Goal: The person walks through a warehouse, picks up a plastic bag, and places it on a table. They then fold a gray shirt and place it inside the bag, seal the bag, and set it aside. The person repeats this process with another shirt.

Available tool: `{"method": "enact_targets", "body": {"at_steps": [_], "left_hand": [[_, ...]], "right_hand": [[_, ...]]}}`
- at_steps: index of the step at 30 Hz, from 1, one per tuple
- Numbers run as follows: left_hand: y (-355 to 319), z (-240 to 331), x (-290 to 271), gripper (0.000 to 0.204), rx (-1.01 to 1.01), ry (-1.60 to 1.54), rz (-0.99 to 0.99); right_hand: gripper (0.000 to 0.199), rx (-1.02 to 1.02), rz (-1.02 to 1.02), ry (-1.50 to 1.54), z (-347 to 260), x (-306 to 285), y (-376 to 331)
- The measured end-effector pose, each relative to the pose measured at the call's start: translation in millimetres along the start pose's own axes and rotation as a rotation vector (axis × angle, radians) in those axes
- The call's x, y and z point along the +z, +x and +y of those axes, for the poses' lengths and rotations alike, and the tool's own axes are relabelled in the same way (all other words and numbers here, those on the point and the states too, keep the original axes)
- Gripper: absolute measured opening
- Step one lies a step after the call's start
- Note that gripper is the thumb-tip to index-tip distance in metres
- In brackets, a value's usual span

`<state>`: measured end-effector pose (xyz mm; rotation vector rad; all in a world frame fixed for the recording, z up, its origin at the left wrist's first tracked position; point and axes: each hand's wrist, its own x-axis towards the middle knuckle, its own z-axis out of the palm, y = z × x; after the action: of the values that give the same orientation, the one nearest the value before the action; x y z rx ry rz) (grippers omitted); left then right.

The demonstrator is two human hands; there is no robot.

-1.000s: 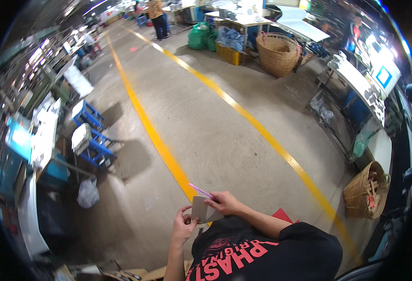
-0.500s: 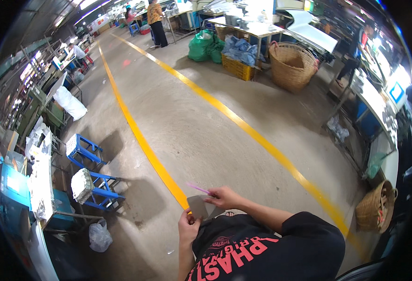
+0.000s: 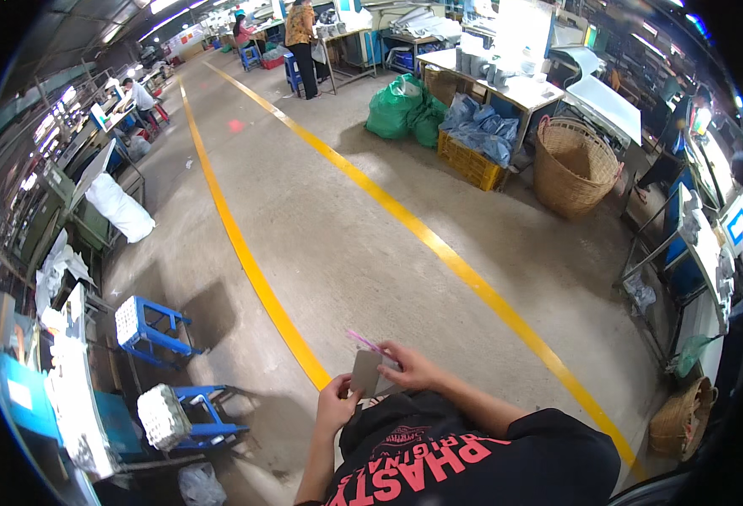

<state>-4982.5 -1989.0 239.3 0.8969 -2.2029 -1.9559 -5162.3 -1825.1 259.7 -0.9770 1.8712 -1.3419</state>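
Note:
In front of my body, my left hand pinches the lower left edge of a flat grey piece with rounded corners, thin like a cut of sheet material. My right hand is closed on a thin pink stick, pen-like in shape, which points up and to the left past the top of the piece. The right fingers also lie at the right edge of the grey piece. Another grey surface shows beside it under these fingers; whether it is a second piece I cannot tell.
Two yellow lines run along the concrete floor. Blue stools and a worktable stand at left. At right are green sacks, a yellow crate, a large wicker basket and a smaller basket. People work farther off.
The view has shifted, so the surroundings sit lower in it. The grey piece is turned more upright, and the right fingers have come closer over its edge. Both hands keep their holds.

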Motion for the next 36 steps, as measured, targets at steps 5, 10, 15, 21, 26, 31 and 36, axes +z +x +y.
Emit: {"method": "enact_targets", "body": {"at_steps": [5,10,15,21,26,31,36], "left_hand": [[187.3,62.8,-55.1,0.039,0.127,0.064,-0.214],[369.4,98.7,-88.7,0.041,0.047,-0.171,-0.134],[522.0,152.0,-131.5,0.038,0.137,-0.372,0.162],[697.2,200.1,-208.1,0.045,0.051,-0.785,0.514],[890.6,215.0,-270.5,0.035,-0.015,-1.172,0.255],[1087.8,312.1,-314.4,0.037,-0.065,-1.060,-0.038],[1304.4,397.7,-335.5,0.037,-0.047,-0.490,-0.176]], "right_hand": [[0.048,-0.095,0.160,-0.043,12.8,-53.0,153.4],[0.033,0.023,0.242,0.318,34.3,-111.5,331.8],[0.029,0.059,-0.010,0.000,8.0,-180.6,530.2],[0.026,-0.132,-0.273,-0.149,7.4,-208.7,766.5],[0.027,-0.140,-0.401,-0.090,32.3,-221.0,946.4],[0.025,0.012,-0.224,0.205,40.3,-303.1,1116.3],[0.024,0.157,0.066,-0.010,70.8,-425.3,1253.0]]}}
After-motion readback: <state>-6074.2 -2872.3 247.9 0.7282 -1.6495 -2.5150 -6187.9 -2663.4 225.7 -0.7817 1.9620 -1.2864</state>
